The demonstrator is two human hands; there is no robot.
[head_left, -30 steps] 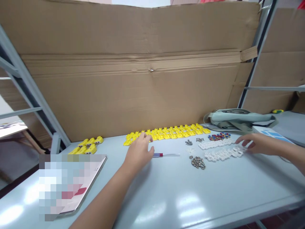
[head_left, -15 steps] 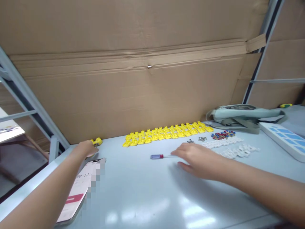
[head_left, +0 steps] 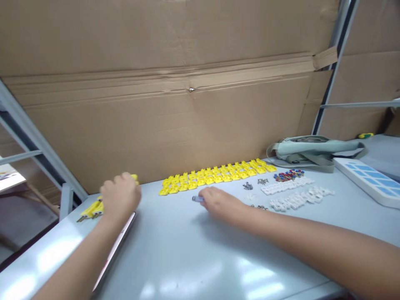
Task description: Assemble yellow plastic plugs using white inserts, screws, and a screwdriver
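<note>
My right hand [head_left: 220,203] is closed around the screwdriver [head_left: 197,198]; the end of its translucent purple handle sticks out to the left of my fingers and its shaft is hidden. On the left, my left hand [head_left: 122,195] has its fingers curled round a yellow plastic piece [head_left: 135,178], of which only a small part shows past the knuckles. Beside that hand lie several yellow parts with metal prongs [head_left: 91,210]. Partly behind my left forearm is a phone [head_left: 117,246], lying on the light table [head_left: 168,246].
Rows of yellow shell pieces [head_left: 215,176] lie along the cardboard wall [head_left: 175,133]. To the right are small screws [head_left: 248,186], red-and-blue parts [head_left: 289,175] and white plastic pieces [head_left: 301,199]. A pale green bag [head_left: 315,150] and a white-and-blue box [head_left: 370,179] stand farther right.
My right hand has moved left from the shaft to the screwdriver's handle and closed on it. My left hand has shifted right with a yellow piece, uncovering the pronged yellow parts.
</note>
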